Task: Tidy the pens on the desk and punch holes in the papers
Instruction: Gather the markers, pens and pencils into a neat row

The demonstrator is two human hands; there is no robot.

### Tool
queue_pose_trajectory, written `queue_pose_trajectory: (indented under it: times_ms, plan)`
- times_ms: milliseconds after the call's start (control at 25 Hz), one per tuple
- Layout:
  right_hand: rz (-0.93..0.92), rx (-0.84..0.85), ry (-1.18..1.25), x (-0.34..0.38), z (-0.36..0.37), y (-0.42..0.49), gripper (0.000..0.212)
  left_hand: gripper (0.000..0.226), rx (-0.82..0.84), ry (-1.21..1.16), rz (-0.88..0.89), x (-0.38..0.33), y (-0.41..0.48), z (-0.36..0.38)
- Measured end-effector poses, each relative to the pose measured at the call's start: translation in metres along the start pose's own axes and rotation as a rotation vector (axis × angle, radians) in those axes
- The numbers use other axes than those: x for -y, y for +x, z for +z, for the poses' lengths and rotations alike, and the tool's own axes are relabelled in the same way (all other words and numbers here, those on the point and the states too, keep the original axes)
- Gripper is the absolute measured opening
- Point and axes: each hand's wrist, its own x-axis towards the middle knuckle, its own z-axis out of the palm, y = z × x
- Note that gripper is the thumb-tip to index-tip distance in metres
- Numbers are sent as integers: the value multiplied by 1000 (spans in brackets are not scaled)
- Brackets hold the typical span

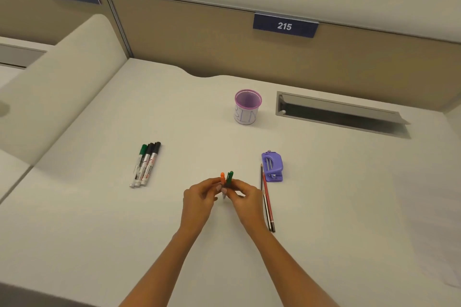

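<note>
Pens, one orange [222, 177] and one green [230, 178], stand pinched upright together between her left hand [199, 194] and right hand [243, 195] over the desk [99, 207].

left hand [199, 194] and right hand [243, 194] pinching upright orange pen [222, 178] and green pen [230, 178] together | landmark: purple plastic hole punch [272, 167], lying just right of hands | two pencils [267, 200] lying beside punch | three whiteboard markers [145, 164] lying well left | purple mesh cup [247, 107] standing behind

Open desk [199, 132] toward cup [247, 107]
</note>
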Motion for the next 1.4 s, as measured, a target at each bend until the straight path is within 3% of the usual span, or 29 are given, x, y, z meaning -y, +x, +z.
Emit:
queue_pose_trajectory:
  times_ms: [160, 440, 560, 800, 1000, 1240, 1400]
  plan:
    - [42, 18, -40, 8, 26, 8, 18, 23, -27, -4, -26, 11, 13, -18]
    - [346, 33, -116, 28, 107, 47, 20, 26, -100, 230, -121, 23, 49, -71]
    - [422, 25, -210, 34, 144, 61, 30, 29, -84, 316, -137, 34, 63, -94]
    - [447, 27, -312, 45, 189, 75, 25, 23, -91, 501, -100, 42, 75, -124]
    - [452, -15, -346, 56, 208, 83, 21, 26, -197, 637, 62, 41, 87, -158]
    - [441, -9, -401, 60, 220, 89, 23, 28, -181, 620, -180, 54, 107, -184]
    - [457, -18, -371, 59, 222, 92, 23, 27, -131, 621, -157, 54, 113, -187]
